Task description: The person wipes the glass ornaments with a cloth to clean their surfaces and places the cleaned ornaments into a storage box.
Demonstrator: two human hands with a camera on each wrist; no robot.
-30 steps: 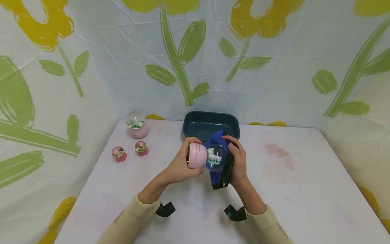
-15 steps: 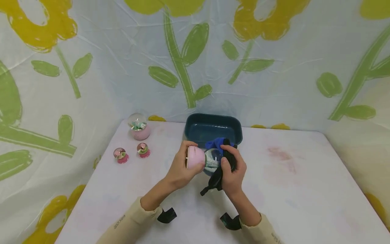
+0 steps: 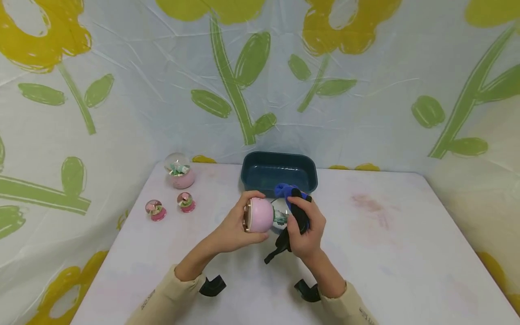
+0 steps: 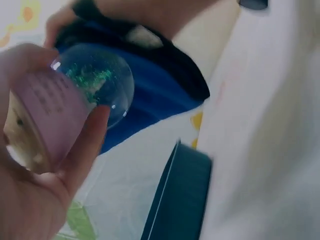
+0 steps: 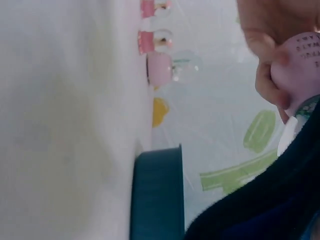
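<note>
My left hand [image 3: 233, 228] grips a large snow globe by its pink base [image 3: 261, 215], holding it on its side above the table. The clear globe [image 4: 117, 82] points right and has green glitter and a small figure inside. My right hand [image 3: 309, 228] holds a blue cloth with black edging [image 3: 300, 212] against the glass. The thumb presses on the globe's side in the head view, and part of the glass is hidden behind hand and cloth. In the left wrist view the blue cloth [image 4: 165, 95] spreads behind the globe.
A dark teal tray [image 3: 278, 173] stands at the back of the white table, just beyond the hands. At the left are another large pink-based snow globe [image 3: 183, 179] and two small ones, the nearer [image 3: 156, 210] and the farther [image 3: 186, 202]. A flower-print sheet hangs behind.
The cloth has bunched up and turned around the glass, with a black end now hanging down toward me. My right hand has shifted around the globe while the left keeps its grip on the base.
</note>
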